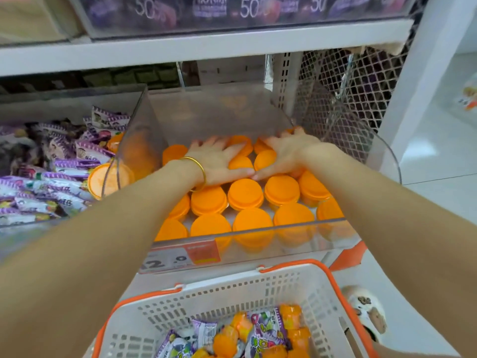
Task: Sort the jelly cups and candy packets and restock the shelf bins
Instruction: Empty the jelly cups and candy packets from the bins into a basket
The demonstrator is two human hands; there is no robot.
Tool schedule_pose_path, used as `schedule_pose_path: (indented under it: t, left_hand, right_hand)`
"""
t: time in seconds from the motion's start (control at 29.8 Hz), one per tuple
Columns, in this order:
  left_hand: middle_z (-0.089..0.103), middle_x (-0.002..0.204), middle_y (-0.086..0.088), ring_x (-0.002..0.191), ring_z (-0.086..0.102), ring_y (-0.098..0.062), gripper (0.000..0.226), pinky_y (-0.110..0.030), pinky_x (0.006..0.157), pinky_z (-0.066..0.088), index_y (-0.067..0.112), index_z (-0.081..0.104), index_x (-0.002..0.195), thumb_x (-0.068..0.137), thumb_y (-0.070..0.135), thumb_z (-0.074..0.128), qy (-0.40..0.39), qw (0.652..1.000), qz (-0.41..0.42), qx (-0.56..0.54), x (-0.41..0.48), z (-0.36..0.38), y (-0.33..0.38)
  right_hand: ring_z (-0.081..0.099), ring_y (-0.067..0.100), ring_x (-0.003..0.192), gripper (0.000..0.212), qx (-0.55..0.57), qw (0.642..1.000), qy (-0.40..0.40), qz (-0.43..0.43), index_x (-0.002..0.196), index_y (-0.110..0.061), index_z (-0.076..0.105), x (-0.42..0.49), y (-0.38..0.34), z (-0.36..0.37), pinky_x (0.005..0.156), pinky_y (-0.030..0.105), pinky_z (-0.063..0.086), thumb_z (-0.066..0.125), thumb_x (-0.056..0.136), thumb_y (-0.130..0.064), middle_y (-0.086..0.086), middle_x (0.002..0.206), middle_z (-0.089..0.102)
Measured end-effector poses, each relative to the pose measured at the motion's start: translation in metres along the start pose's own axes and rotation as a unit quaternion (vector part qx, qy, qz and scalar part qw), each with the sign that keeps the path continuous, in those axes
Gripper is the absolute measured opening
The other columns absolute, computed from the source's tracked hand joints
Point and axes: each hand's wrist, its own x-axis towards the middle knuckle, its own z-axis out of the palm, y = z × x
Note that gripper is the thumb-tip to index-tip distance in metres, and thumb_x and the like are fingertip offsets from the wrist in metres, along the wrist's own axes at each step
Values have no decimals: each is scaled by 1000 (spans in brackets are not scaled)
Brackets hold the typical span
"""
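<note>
Clear acrylic shelf bin (219, 112): walls around fingers of 2 hands, back wall just beyond fingertips.
White slotted plastic basket, orange rim (232, 290): well behind wrists, mixed stock inside.
Left hand (219, 161), right hand (281, 156): fingers straight, spread, flat on lids, gripping nothing; thumbs touching.
Round orange-lidded jelly cups (245, 193): under fingers, packed in rows. Probably light, rigid, smooth; take by lid rim.
Purple foil candy packets (64, 166): left of fingers, neighbouring bin; likely soft, crinkly.
</note>
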Motion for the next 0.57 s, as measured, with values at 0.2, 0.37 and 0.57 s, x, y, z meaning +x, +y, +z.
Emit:
schedule_pose_path:
  t: [0.2, 0.37, 0.57]
  left_hand:
    - [30, 149, -9, 135, 24, -31, 79, -42, 106, 26, 33, 27, 144, 78, 70, 50, 9, 999, -24, -31, 4, -11, 1]
    - [26, 151, -6, 138, 24, -31, 99, -46, 111, 22, 28, 19, 145, 67, 78, 55, -11, 997, -48, -56, 8, -11, -1]
    - [15, 156, -2, 141, 17, -32, 113, -48, 110, 21, 29, 7, 150, 61, 84, 52, -43, 995, -66, -66, 8, -4, -15]
  right_hand:
    - [16, 44, 137, 108, 46, 999, 12, 13, 149, -35, 13, -1, -5, 6, 109, 54, 29, 61, 63, -79, 6, 154, 18]
    - [20, 39, 136, 105, 27, 996, 72, -35, 147, -35, 20, -5, -1, 7, 106, 49, 30, 64, 61, -77, 4, 152, 25]
    - [14, 41, 137, 110, 17, 996, 33, 86, 146, -25, 18, -4, -3, 6, 98, 56, 36, 60, 60, -81, 14, 153, 15]
